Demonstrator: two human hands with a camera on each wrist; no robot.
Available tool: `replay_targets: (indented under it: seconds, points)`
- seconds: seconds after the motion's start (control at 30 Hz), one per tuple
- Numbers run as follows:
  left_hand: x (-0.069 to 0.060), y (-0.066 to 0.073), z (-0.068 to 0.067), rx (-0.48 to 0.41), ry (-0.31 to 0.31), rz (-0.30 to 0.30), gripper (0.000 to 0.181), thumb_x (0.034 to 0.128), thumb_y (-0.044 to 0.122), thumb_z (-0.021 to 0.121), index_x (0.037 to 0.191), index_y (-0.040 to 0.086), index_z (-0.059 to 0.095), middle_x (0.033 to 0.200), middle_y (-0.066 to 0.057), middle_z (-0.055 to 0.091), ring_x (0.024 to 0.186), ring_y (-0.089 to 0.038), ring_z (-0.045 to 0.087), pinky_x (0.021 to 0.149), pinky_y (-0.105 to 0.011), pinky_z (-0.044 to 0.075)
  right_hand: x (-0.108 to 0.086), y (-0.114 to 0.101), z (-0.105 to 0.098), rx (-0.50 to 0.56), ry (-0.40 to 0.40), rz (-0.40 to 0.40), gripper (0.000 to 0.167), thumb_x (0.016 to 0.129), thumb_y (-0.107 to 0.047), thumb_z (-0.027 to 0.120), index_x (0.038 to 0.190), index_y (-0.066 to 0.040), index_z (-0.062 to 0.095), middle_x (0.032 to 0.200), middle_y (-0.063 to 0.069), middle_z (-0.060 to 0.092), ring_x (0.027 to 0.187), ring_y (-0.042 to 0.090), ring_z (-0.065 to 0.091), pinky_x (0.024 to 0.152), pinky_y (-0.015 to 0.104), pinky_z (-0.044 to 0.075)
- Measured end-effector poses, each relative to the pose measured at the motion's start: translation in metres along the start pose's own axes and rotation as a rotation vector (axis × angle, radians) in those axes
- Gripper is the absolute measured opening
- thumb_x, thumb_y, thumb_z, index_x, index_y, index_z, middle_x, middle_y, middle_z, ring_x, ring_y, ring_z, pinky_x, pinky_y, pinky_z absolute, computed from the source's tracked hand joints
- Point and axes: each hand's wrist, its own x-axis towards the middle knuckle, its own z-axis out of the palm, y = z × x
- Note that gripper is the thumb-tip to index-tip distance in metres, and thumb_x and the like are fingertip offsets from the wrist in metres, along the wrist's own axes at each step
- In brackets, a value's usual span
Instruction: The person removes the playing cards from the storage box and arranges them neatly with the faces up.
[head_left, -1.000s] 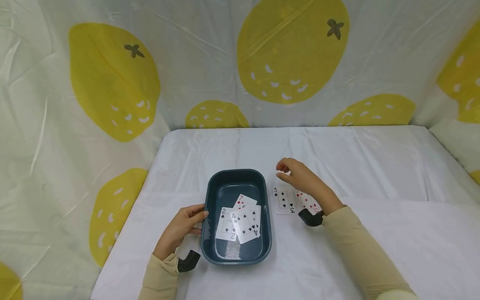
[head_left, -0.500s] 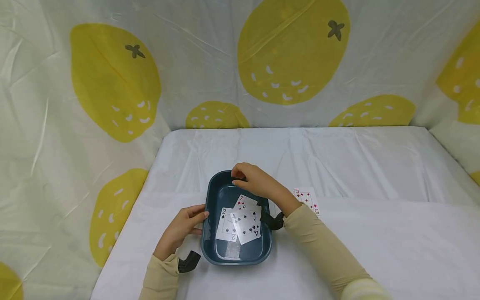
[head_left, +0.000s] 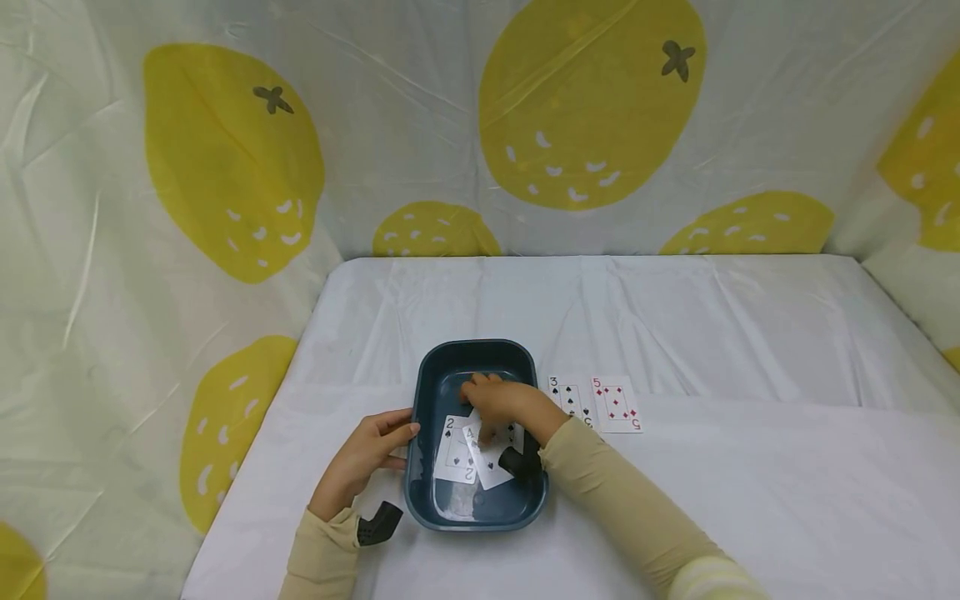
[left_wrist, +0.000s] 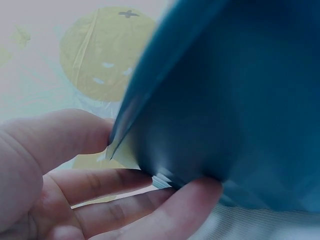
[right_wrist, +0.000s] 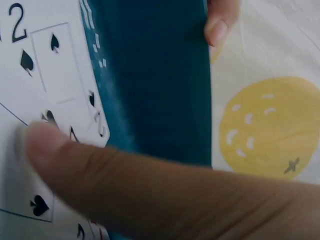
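In the head view, my left hand [head_left: 363, 458] holds a dark blue plastic tub [head_left: 474, 517] by its left side. The left wrist view shows the thumb at the tub's rim [left_wrist: 142, 85] and fingers against its outer wall. My right hand [head_left: 513, 404] reaches into the tub over several loose playing cards. Among them lie a two of spades [head_left: 450, 467] and, overlapping it, a four of spades [head_left: 487, 475]. In the right wrist view, the thumb [right_wrist: 47, 145] lies on the four of spades; the other fingers are out of that view, so their grip cannot be told.
Right of the tub, a three of spades [head_left: 564, 396] and a five of diamonds [head_left: 617, 404] lie face up side by side. White cloth [head_left: 712, 483] covers the table, and a lemon-print sheet [head_left: 420, 125] hangs behind it and at the sides.
My right hand has moved left from above the three of spades, across the tub's far end, then down onto the cards inside. The left hand stays on the tub.
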Motion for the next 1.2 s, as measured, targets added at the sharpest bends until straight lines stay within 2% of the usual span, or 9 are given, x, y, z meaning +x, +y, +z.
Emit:
replay_targets:
  seconds: [0.1, 0.23, 0.47, 0.6, 0.67, 0.77, 0.87, 1.03, 1.2]
  points:
    - [0.001, 0.0, 0.0, -0.001, 0.0, -0.002, 0.049, 0.0884, 0.02, 0.058, 0.127, -0.007, 0.045, 0.12, -0.021, 0.052, 0.091, -0.023, 0.058, 0.064, -0.038, 0.052, 0.0, -0.001, 0.003, -0.092, 0.004, 0.029, 0.062, 0.063, -0.025, 0.083, 0.116, -0.014, 0.052, 0.111, 0.004, 0.045, 0.106, 0.022, 0.04, 0.093, 0.038, 0.036]
    - [0.001, 0.0, 0.001, -0.002, -0.001, 0.004, 0.05, 0.0883, 0.02, 0.058, 0.127, -0.008, 0.045, 0.12, -0.022, 0.052, 0.092, -0.024, 0.058, 0.064, -0.038, 0.052, 0.001, 0.0, 0.005, -0.137, 0.028, 0.045, 0.056, 0.065, -0.029, 0.081, 0.112, -0.014, 0.054, 0.108, 0.004, 0.046, 0.104, 0.022, 0.04, 0.096, 0.039, 0.032]
    - [0.0, 0.0, 0.002, 0.014, 0.017, -0.008, 0.049, 0.0873, 0.02, 0.059, 0.126, -0.007, 0.046, 0.119, -0.022, 0.053, 0.092, -0.025, 0.058, 0.064, -0.037, 0.053, 0.006, 0.003, 0.009, -0.075, 0.103, 0.023, 0.032, 0.071, -0.029, 0.077, 0.095, -0.012, 0.064, 0.092, 0.001, 0.05, 0.086, 0.018, 0.041, 0.085, 0.036, 0.037]
    - [-0.001, 0.0, 0.002, 0.008, 0.017, -0.006, 0.048, 0.0879, 0.019, 0.058, 0.127, -0.007, 0.045, 0.119, -0.022, 0.052, 0.092, -0.025, 0.058, 0.064, -0.038, 0.053, 0.008, 0.005, 0.01, -0.035, 0.169, 0.006, 0.028, 0.07, -0.027, 0.078, 0.088, -0.012, 0.062, 0.084, -0.001, 0.049, 0.079, 0.017, 0.04, 0.076, 0.033, 0.036]
    - [0.0, 0.0, 0.002, 0.002, 0.015, -0.006, 0.048, 0.0883, 0.018, 0.058, 0.127, -0.007, 0.045, 0.119, -0.022, 0.053, 0.091, -0.025, 0.058, 0.064, -0.038, 0.053, 0.009, 0.004, 0.008, 0.007, 0.202, 0.003, 0.028, 0.07, -0.024, 0.078, 0.087, -0.012, 0.058, 0.082, -0.002, 0.051, 0.077, 0.017, 0.042, 0.072, 0.032, 0.034]
    - [0.0, -0.001, 0.001, -0.002, 0.008, -0.006, 0.048, 0.0883, 0.019, 0.058, 0.127, -0.007, 0.046, 0.117, -0.021, 0.054, 0.089, -0.024, 0.058, 0.064, -0.038, 0.053, 0.009, 0.002, 0.004, 0.134, 0.216, -0.005, 0.027, 0.074, -0.017, 0.074, 0.088, -0.013, 0.052, 0.079, -0.002, 0.052, 0.071, 0.015, 0.047, 0.065, 0.027, 0.037]
    - [0.001, -0.001, 0.001, 0.003, 0.007, -0.007, 0.047, 0.088, 0.02, 0.058, 0.126, -0.006, 0.047, 0.116, -0.02, 0.055, 0.088, -0.024, 0.059, 0.064, -0.037, 0.053, 0.006, -0.001, -0.001, 0.268, 0.22, -0.026, 0.024, 0.079, -0.011, 0.069, 0.093, -0.012, 0.05, 0.084, 0.0, 0.056, 0.071, 0.014, 0.052, 0.061, 0.024, 0.043]
    - [0.001, -0.001, 0.002, 0.005, 0.014, -0.012, 0.045, 0.0882, 0.019, 0.058, 0.125, -0.005, 0.048, 0.115, -0.02, 0.056, 0.087, -0.025, 0.059, 0.064, -0.038, 0.053, -0.003, -0.003, -0.01, 0.364, 0.285, -0.101, 0.02, 0.083, -0.011, 0.065, 0.099, -0.012, 0.053, 0.104, 0.004, 0.059, 0.088, 0.015, 0.055, 0.071, 0.026, 0.047]
    - [0.001, -0.002, 0.001, 0.011, 0.019, -0.021, 0.046, 0.0883, 0.018, 0.058, 0.126, -0.006, 0.047, 0.117, -0.021, 0.054, 0.087, -0.024, 0.059, 0.064, -0.037, 0.053, -0.012, 0.007, -0.02, 0.542, 0.315, -0.159, 0.017, 0.083, -0.01, 0.064, 0.098, -0.012, 0.055, 0.09, 0.001, 0.058, 0.075, 0.015, 0.055, 0.058, 0.028, 0.05]
